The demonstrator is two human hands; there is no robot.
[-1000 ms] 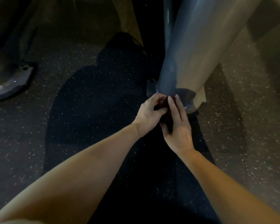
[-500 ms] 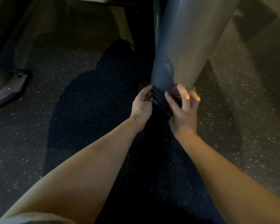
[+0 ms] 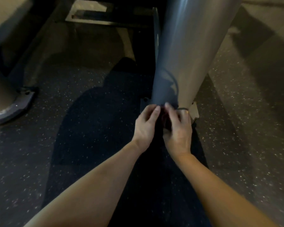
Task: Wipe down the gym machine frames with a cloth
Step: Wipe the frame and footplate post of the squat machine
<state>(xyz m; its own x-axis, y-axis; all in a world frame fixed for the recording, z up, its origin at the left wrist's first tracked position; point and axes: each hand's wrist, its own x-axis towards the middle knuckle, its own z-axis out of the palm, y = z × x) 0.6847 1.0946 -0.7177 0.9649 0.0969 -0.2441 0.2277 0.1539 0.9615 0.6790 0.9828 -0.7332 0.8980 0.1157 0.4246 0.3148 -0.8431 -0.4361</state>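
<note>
The setting is a gym floor. The floor (image 3: 72,128) is dark speckled rubber matting, typical of weight areas. A thick grey machine post (image 3: 187,54) stands on a bolted base plate (image 3: 194,110). A second machine foot (image 3: 11,110) sits at the left.

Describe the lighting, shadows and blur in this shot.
Head view: dim, warm light; a sheen runs down the machine post; the person's shadow darkens the speckled floor; both hands are slightly motion-blurred, the dark cloth between them barely readable; wide-angle edges bend.
</note>
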